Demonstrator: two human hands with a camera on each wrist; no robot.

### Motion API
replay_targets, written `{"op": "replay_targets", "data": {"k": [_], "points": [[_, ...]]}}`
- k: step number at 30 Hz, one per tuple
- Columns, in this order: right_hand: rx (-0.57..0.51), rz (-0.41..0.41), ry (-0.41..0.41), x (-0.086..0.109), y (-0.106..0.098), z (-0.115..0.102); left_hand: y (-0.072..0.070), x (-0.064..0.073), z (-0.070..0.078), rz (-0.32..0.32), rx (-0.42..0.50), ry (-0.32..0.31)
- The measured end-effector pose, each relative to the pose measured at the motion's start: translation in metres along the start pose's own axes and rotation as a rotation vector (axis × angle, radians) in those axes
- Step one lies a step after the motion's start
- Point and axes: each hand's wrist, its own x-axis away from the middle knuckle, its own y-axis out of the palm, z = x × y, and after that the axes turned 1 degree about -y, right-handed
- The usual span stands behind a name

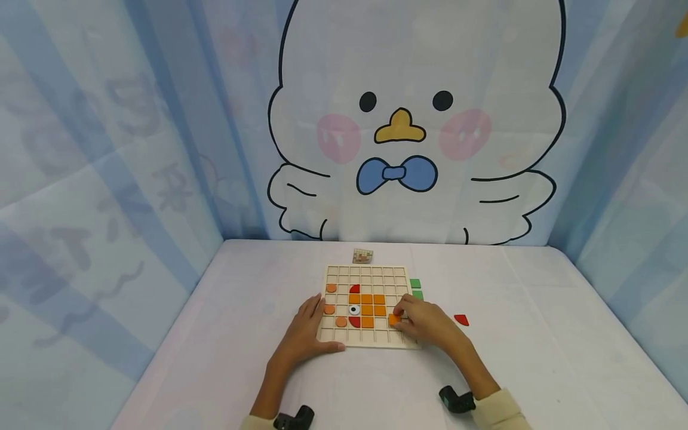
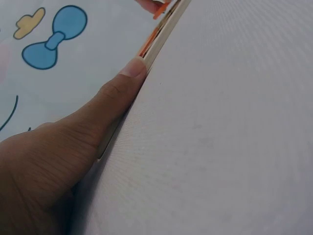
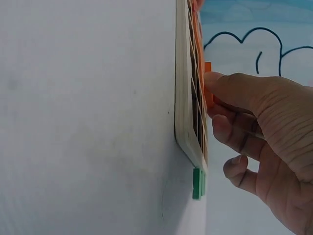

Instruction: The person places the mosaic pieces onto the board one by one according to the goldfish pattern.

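A pale wooden grid board lies on the table. My left hand rests at its near left corner, fingers straight along the left side, thumb against the near edge. My right hand pinches an orange square tile between thumb and fingers over the board's right part. In the right wrist view the held tile stands on edge against the grid. Several orange squares sit in the cells, beside a black-and-white eye tile, two red rounded tiles and three orange discs.
Two green tiles lie by the board's right edge, the nearer partly under it or hidden beside it. A loose red tile is further right. Behind the board lies a small patterned card. Printed curtains hang around the table.
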Motion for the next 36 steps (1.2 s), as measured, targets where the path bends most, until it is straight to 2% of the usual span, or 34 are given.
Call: {"op": "replay_targets", "data": {"k": [4,13,20,36], "points": [[-0.004,0.002,-0.040,-0.002,0.005,-0.008,0.000,0.000,0.000,0.002,-0.011,0.006],[0.022,0.010,-0.035,-0.007,0.010,-0.019,-0.001,0.000,0.000,-0.006,0.005,-0.003],[0.043,0.024,-0.070,-0.009,0.011,-0.022,-0.002,0.000,0.002,-0.006,0.001,-0.002],[0.038,-0.003,-0.035,-0.013,0.012,-0.022,-0.002,0.000,0.003,-0.006,0.016,-0.011]]}}
